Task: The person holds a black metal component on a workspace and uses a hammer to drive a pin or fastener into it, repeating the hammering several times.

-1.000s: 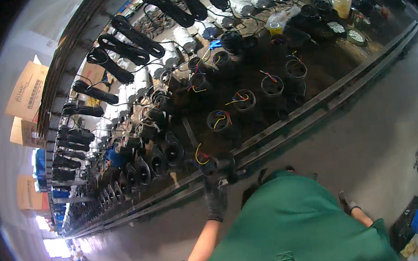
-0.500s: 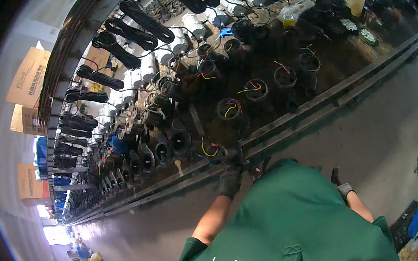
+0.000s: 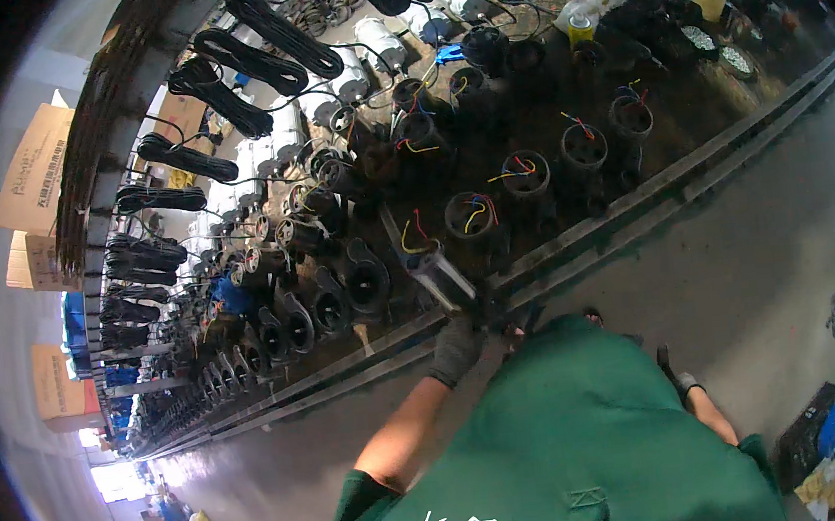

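Observation:
My left hand (image 3: 458, 349), in a dark grey work glove, is closed round the dark lower end of a pump motor (image 3: 443, 280). This motor has a silver, cylindrical side and leans at the bench's front edge, with red and yellow wires sticking out of its top. Low at my right side, my right hand (image 3: 689, 384), in a grey glove, is closed on a dark tool handle (image 3: 664, 359); the kind of tool cannot be made out. Beside the held motor stands another open-topped pump motor (image 3: 471, 217) with coloured wires.
Several more wired motors, such as one motor (image 3: 525, 175), stand along the bench edge (image 3: 576, 240). Black pump housings (image 3: 366, 283) line up to the left. Coiled black cables (image 3: 283, 34) hang from a rack above. Cardboard boxes (image 3: 35, 172) are at the far left.
The motor in my left hand has tipped, so its silver side now shows instead of mainly its open top. My right hand stays low with the dark handle.

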`<state>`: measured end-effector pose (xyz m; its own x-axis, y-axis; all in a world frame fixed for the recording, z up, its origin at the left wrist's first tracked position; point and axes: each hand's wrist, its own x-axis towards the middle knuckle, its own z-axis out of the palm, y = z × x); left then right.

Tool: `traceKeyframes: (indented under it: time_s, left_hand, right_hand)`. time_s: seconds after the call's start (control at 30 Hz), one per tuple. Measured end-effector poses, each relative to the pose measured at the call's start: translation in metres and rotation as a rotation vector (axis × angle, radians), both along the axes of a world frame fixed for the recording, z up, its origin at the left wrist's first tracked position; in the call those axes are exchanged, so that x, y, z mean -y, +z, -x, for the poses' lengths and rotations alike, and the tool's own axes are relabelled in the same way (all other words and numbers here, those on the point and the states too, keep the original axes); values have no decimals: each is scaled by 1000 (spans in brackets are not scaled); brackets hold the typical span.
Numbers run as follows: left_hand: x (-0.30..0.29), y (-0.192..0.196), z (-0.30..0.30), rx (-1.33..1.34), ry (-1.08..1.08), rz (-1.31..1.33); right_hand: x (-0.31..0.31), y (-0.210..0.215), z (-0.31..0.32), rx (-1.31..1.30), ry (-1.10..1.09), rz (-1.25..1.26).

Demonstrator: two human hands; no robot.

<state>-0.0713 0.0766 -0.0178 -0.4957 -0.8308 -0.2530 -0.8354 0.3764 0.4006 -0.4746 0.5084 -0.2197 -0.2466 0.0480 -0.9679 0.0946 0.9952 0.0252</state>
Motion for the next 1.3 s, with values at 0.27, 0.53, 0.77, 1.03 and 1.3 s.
traceKeyframes:
  time_s: [0.27, 0.53, 0.77, 1.03, 1.3]
  left_hand:
    - [118, 51, 3, -64, -68, -109]
    - [208, 63, -25, -144, -84, -250]
    - [291, 32, 7, 109, -165, 317]
    - [214, 47, 57, 326, -12, 413]
    - [186, 71, 34, 217, -293, 377]
  right_hand:
    - [-53, -46, -17, 429, -449, -121]
    - [-39, -12, -81, -118, 100, 61]
    - [-19, 31, -87, -52, 23, 7]
    - [-32, 10, -87, -23, -65, 1]
    - [-16, -4, -63, 3, -73, 21]
